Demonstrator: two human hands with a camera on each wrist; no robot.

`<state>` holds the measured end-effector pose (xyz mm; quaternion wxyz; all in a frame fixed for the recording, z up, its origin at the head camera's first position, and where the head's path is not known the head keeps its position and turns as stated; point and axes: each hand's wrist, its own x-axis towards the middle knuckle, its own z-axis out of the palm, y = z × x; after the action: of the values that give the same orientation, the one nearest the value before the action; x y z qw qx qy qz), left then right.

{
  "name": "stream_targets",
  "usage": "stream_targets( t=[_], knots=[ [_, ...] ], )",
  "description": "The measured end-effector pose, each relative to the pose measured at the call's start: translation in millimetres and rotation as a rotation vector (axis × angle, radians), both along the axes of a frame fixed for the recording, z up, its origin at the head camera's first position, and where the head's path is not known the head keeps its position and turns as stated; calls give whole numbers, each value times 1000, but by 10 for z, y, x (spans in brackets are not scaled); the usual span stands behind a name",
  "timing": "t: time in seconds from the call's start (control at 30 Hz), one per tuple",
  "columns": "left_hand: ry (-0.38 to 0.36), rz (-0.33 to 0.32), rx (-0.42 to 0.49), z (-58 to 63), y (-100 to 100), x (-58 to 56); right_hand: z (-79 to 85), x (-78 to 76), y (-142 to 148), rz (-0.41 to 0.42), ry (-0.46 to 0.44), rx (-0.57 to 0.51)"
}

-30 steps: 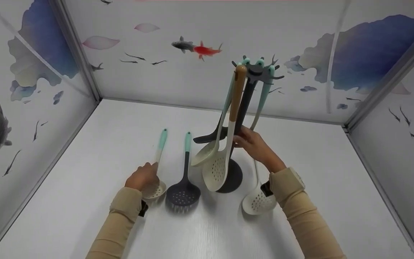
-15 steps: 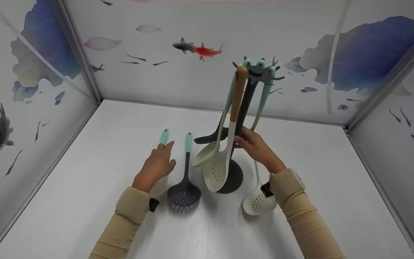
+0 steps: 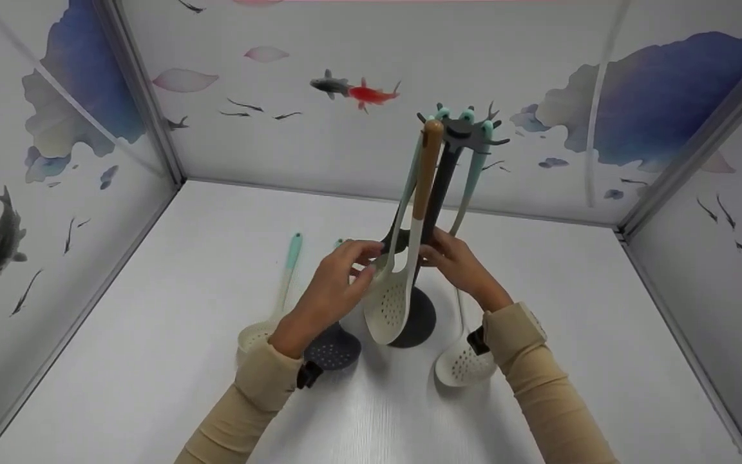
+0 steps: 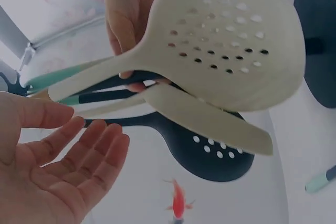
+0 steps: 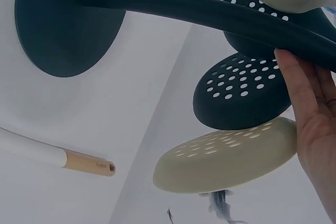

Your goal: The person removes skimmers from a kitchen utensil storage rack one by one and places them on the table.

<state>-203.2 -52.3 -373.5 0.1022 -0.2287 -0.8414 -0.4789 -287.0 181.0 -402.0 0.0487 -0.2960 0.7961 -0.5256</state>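
On the white desk [image 3: 603, 309], roughly midway between its side edges, my right hand [image 3: 460, 261] grips a black round-based utensil stand [image 3: 442, 187], my left hand [image 3: 329, 287] relaxed beside its brown-handled, cream perforated spoon [image 3: 388, 310].

stand [image 3: 440, 190] on table [image 3: 577, 270] | two skimmers [image 3: 335, 348] left | one skimmer [image 3: 458, 365] right | wall [image 3: 474, 45] behind

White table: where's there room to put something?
The table is bare between the left wall and leftmost spoon, in front between left sleeve and right sleeve, and between right sleeve and right wall. It's crowded around the dark stand: hanging spoons, left hand, right hand.
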Motion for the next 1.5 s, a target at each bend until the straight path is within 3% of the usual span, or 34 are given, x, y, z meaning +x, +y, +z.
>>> stream_targets(
  t=[0.17,0.3,0.47,0.6,0.77,1.13,1.5],
  knots=[
    [-21,-114,88,54,174,8,-15,1,-1,1,-6,1],
    [-26,-177,93,35,269,-17,-23,6,0,2,-30,2],
    [-64,-207,53,-13,340,-64,-19,3,-11,-5,-46,0],
    [-97,-211,73,-52,362,-94,58,60,-43,-2,-32,12],
    [-86,-186,104,-67,372,-104,218,185,-77,6,-21,33],
    [-27,-56,105,-52,409,-103,239,178,-75,5,-23,12],
    [22,15,139,-41,409,-84,269,191,-78,5,-56,16]
  ],
)
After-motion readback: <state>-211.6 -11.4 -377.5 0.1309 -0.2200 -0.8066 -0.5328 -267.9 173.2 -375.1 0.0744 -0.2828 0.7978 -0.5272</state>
